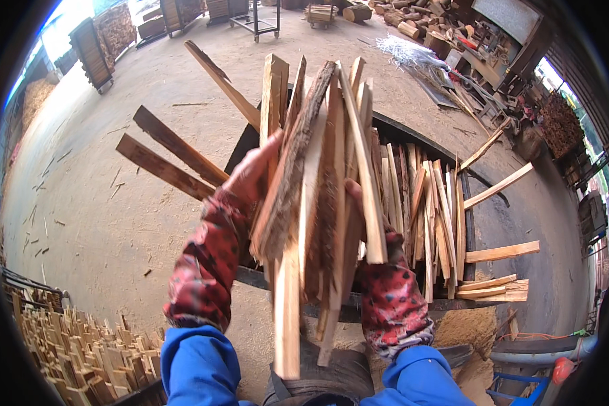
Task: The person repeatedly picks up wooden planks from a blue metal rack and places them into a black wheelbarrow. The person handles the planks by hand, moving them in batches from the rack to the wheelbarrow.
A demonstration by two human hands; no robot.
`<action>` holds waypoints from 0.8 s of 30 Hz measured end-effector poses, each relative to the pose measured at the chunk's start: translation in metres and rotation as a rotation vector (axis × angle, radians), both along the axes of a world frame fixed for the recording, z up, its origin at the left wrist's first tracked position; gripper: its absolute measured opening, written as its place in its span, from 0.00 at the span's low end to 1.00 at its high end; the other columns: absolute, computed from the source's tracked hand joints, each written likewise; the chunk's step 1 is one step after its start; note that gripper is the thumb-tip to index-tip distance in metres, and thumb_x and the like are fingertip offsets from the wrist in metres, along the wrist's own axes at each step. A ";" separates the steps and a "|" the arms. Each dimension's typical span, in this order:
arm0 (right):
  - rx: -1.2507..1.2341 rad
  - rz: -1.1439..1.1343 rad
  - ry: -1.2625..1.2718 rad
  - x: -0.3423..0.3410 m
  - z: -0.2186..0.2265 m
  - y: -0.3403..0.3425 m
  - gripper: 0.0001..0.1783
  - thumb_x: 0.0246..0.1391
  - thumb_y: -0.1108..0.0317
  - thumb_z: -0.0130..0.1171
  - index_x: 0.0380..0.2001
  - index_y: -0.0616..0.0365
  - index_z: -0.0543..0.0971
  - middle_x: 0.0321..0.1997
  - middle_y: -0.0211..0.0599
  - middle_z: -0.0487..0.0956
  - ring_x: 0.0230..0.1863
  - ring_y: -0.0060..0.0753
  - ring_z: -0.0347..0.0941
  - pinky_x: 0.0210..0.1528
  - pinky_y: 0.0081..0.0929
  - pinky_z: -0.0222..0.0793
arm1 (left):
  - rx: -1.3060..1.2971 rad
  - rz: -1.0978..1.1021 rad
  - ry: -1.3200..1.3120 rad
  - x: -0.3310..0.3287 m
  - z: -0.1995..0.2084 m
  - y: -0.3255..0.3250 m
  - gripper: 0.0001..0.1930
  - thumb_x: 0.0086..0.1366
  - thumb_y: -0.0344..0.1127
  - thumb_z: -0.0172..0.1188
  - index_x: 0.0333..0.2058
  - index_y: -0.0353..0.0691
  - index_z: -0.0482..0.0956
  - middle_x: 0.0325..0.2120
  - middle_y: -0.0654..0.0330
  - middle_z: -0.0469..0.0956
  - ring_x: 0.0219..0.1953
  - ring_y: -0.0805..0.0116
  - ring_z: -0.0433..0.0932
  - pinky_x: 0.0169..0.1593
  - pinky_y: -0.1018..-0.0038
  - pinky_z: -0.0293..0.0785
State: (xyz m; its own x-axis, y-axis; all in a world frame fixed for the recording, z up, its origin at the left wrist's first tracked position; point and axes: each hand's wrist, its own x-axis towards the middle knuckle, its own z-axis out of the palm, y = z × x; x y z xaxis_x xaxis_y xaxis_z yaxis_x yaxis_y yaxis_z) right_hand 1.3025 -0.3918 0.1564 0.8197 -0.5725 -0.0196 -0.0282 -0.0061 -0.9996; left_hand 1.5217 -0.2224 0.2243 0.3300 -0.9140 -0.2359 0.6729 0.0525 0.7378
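1. The left hand (254,172) has its grip closed on the left side of a bundle of split wood sticks (311,203), with the fingers wrapped over the outer sticks near the middle of their length.
2. The right hand (362,210) is mostly hidden behind the bundle; only a bit of it shows between the sticks on the right side, and it appears to clasp them from that side, though how far it is closed cannot be told.
3. The bundle is held upright between the two hands, fanning out above the grip and narrowing below it, where the lower ends hang down toward the person's lap.
4. One piece in the bundle carries rough bark (298,149) along its face and leans across the front, just right of the left hand.
5. Both wrists wear red patterned sleeve covers (206,271) over blue sleeves (199,369).
6. Behind the bundle stands a dark round frame (467,223) packed with upright sticks, some poking out to the right.
7. At lower left, a crate of stacked sticks (81,352) sits on the sandy floor (101,223).
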 end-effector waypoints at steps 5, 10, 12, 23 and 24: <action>0.069 -0.075 0.047 0.055 -0.034 -0.008 0.27 0.54 0.46 0.63 0.41 0.60 0.75 0.28 0.24 0.76 0.23 0.19 0.71 0.21 0.20 0.67 | 0.532 0.412 -0.991 0.078 -0.026 -0.019 0.58 0.50 0.70 0.63 0.60 0.19 0.55 0.47 0.37 0.74 0.53 0.53 0.74 0.55 0.67 0.71; -0.585 -0.113 0.416 0.033 -0.074 0.022 0.23 0.56 0.59 0.59 0.51 0.62 0.76 0.56 0.56 0.73 0.61 0.54 0.67 0.62 0.37 0.64 | 0.769 0.180 -1.559 0.027 -0.104 -0.018 0.57 0.49 0.59 0.70 0.66 0.31 0.48 0.63 0.35 0.55 0.66 0.40 0.54 0.66 0.56 0.56; -0.525 -0.137 0.331 0.033 -0.085 0.021 0.23 0.56 0.57 0.59 0.49 0.64 0.77 0.52 0.54 0.76 0.56 0.52 0.72 0.58 0.37 0.68 | 0.741 0.252 -1.622 0.021 -0.107 -0.013 0.52 0.49 0.54 0.70 0.64 0.30 0.52 0.62 0.35 0.57 0.65 0.40 0.56 0.65 0.57 0.57; -0.675 -0.131 0.455 0.032 -0.057 0.053 0.44 0.45 0.39 0.65 0.54 0.66 0.71 0.46 0.54 0.74 0.50 0.56 0.72 0.51 0.44 0.69 | 0.379 0.390 -1.542 -0.105 -0.075 0.153 0.36 0.49 0.44 0.74 0.53 0.34 0.69 0.56 0.44 0.69 0.63 0.45 0.61 0.64 0.55 0.57; -0.697 -0.114 0.482 0.039 -0.051 0.057 0.44 0.45 0.40 0.66 0.54 0.66 0.70 0.48 0.55 0.73 0.51 0.55 0.72 0.53 0.43 0.69 | 0.387 0.361 -1.550 -0.126 -0.074 0.164 0.36 0.47 0.44 0.75 0.53 0.36 0.70 0.57 0.46 0.68 0.64 0.46 0.60 0.65 0.54 0.55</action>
State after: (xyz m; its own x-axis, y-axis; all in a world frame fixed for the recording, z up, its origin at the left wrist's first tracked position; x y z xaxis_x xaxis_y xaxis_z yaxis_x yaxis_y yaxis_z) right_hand 1.3414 -0.3344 0.1058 0.7490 -0.6615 0.0364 -0.4867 -0.5867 -0.6472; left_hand 1.3959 -0.0586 0.1502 0.6263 -0.7100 0.3219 -0.6850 -0.3040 0.6621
